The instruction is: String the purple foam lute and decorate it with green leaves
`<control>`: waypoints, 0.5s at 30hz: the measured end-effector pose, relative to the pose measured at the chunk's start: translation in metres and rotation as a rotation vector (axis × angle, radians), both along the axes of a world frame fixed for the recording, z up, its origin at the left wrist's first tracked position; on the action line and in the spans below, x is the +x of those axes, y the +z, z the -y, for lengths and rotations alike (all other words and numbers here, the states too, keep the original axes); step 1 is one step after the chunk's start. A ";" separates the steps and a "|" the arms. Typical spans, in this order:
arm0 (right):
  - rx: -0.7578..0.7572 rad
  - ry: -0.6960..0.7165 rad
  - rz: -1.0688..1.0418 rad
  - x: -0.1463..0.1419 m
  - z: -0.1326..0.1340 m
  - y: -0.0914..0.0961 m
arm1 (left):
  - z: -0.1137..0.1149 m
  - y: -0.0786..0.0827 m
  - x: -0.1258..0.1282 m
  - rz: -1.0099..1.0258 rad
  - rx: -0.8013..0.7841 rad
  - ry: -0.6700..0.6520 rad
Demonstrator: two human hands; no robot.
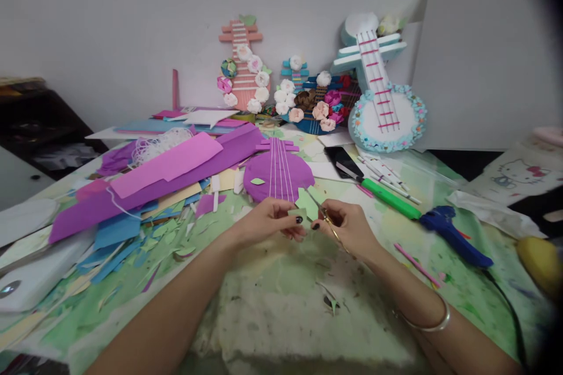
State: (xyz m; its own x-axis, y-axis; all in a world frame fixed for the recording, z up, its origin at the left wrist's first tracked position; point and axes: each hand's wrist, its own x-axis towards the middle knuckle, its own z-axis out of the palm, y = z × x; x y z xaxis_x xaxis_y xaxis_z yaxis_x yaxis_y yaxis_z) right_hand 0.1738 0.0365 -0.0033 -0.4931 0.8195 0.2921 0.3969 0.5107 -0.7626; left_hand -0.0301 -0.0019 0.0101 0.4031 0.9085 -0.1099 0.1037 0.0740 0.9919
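My left hand point(281, 220) pinches a small piece of pale green paper point(298, 212) at the middle of the table. Close beside it, my right hand point(345, 222) is closed on a small pair of scissors point(326, 217), with the blades pointing up and to the left. A larger green paper piece point(308, 202) lies just beyond the hands. Behind them rests a purple paper lute point(288, 171) with white strings and one green leaf on its body. Whether the blades touch the held piece, I cannot tell.
Purple and pink sheets point(167, 164) and paper scraps point(162, 240) cover the left side. On the right lie a green cutter point(391, 198), a blue glue gun point(455, 237) with its cord, a phone point(341, 161) and paper sticks point(387, 176). Decorated lutes point(382, 88) lean on the wall.
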 end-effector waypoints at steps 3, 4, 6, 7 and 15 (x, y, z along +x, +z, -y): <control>0.037 0.055 0.080 -0.001 0.003 0.003 | 0.000 -0.001 0.000 -0.063 0.004 0.007; 0.052 0.061 0.115 -0.001 0.003 0.004 | 0.000 -0.001 -0.002 -0.076 0.029 0.044; 0.079 0.066 0.174 -0.001 0.004 0.004 | -0.002 0.000 -0.005 -0.075 0.090 0.137; 0.089 0.067 0.193 -0.001 0.004 0.004 | -0.002 0.000 -0.006 -0.068 0.116 0.178; 0.140 -0.009 0.174 -0.005 0.008 -0.001 | -0.002 -0.004 0.000 0.040 0.120 0.267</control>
State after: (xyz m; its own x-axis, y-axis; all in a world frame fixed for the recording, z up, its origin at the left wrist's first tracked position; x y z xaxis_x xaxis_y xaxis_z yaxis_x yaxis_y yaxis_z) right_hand 0.1687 0.0289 -0.0042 -0.5393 0.7813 0.3141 0.5213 0.6027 -0.6042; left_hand -0.0301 0.0006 0.0064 0.1503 0.9885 0.0162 0.0573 -0.0250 0.9980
